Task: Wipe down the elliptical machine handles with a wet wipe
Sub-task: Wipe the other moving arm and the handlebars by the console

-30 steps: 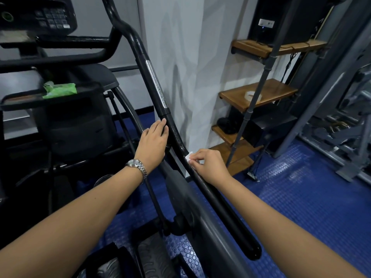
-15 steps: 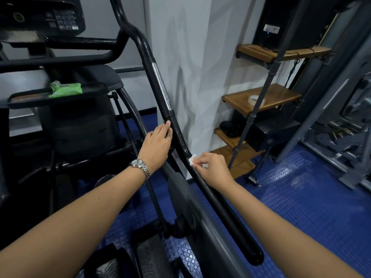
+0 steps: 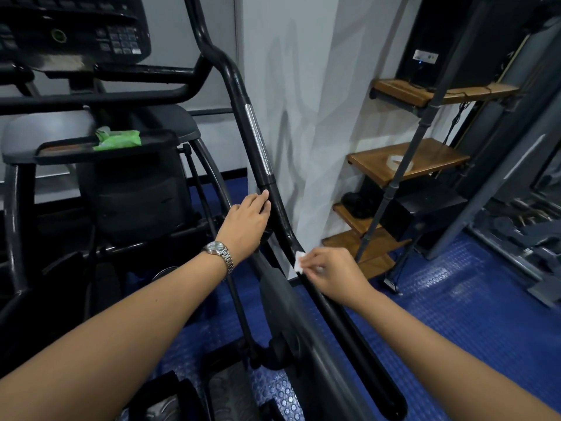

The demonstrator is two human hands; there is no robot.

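Left hand's (image 3: 246, 226) straight fingers steadied the handle (image 3: 258, 147) while the right hand (image 3: 334, 275) pinched a wet wipe (image 3: 300, 261) against it.

Mostly hidden under the right hand (image 3: 331, 273): small white wet wipe (image 3: 300, 265), only a corner showing. Cut off at the frame's top edge: long black tubular elliptical handle (image 3: 258, 159), black keypad console (image 3: 76, 28).

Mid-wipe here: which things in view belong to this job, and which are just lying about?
Job: elliptical handle; wet wipe, pinched by the right hand against it; left hand resting on the handle higher up; green pack on the tray, likely wipes.
Lying about: wooden shelves; tape roll on a shelf; black box below it.
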